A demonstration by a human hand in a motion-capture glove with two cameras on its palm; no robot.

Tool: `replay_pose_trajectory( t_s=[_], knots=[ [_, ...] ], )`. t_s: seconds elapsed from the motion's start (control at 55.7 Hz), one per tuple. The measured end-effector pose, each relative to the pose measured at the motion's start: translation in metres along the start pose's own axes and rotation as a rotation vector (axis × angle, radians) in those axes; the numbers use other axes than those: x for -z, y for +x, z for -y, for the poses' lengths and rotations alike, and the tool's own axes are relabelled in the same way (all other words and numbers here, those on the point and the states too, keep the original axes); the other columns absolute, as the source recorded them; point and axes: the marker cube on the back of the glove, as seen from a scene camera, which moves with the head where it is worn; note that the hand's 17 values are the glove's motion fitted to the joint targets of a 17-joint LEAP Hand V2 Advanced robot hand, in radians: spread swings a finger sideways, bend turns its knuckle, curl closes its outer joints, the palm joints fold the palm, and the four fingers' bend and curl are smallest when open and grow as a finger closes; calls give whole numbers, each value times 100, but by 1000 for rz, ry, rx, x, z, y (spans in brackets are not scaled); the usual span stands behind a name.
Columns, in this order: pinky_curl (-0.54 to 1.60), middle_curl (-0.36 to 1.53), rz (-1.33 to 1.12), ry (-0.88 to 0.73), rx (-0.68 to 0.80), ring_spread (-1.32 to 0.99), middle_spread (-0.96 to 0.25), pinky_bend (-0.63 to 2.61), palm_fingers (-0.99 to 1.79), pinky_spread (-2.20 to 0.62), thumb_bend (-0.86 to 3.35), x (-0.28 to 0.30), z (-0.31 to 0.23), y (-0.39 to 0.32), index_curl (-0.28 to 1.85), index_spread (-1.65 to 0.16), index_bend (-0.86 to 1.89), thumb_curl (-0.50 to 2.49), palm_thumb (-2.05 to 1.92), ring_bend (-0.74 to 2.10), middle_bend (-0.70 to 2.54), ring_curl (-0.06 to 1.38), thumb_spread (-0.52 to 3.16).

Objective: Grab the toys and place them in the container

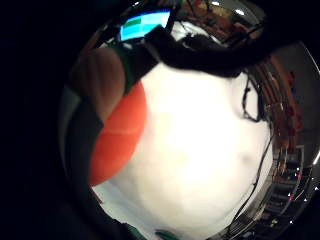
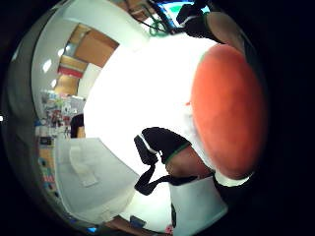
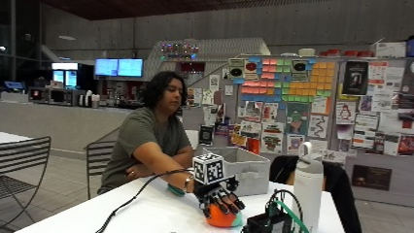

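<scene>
In the outside view my gloved right hand [image 3: 220, 200] sits on top of a round orange toy [image 3: 220, 218] near the front of the white table [image 3: 148, 213], fingers curled down over it. Both palm views show the orange toy [image 1: 117, 135] [image 2: 229, 108] close against the palm. A bare fingertip [image 1: 100, 85] lies on one side of it and the thumb [image 2: 174, 155] on the other. The grey fabric container [image 3: 249, 170] stands behind the hand, further back on the table, and also shows in the thumb side view [image 2: 91, 182]. Whether the toy is off the table I cannot tell.
A tall white bottle [image 3: 309, 187] stands right of the hand. A dark device with green cable [image 3: 275, 222] lies at the table's front right, close to the toy. A black cable [image 3: 139, 194] runs across the table to the hand. The person's other arm rests by the table's edge.
</scene>
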Motion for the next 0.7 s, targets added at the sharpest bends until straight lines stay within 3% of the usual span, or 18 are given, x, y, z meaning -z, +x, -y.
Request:
replay_pose_trajectory(
  t_s=[0.09, 0.144, 0.269, 0.377, 0.539, 0.7],
  knots=[
    [55, 66, 34, 50, -16, -27, -21, 105, -1, -1, 4, -10, 7, 8, 52, -41, 70, 31, 15, 41, 43, 47, 119],
    [53, 64, 28, 90, -4, -27, -21, 108, 19, -1, 8, -12, 9, 10, 50, -42, 69, 33, 25, 45, 43, 46, 119],
    [46, 63, 35, 183, 20, -37, -27, 101, 76, -23, 17, -10, 7, 14, 41, -41, 45, 41, 49, 86, 49, 51, 116],
    [50, 69, -6, 241, 99, -42, -34, 114, 101, -31, 17, -5, 2, 15, 41, -40, 33, 50, 60, 103, 59, 59, 94],
    [59, 79, 8, 294, 185, -43, -40, 124, 110, -38, 14, 23, -30, 15, 46, -43, 28, 59, 64, 122, 74, 69, 76],
    [62, 86, 134, 440, 329, -43, -44, 124, 110, -40, 9, 105, -86, 1, 56, -46, 37, 66, 62, 128, 85, 72, 66]
  ],
)
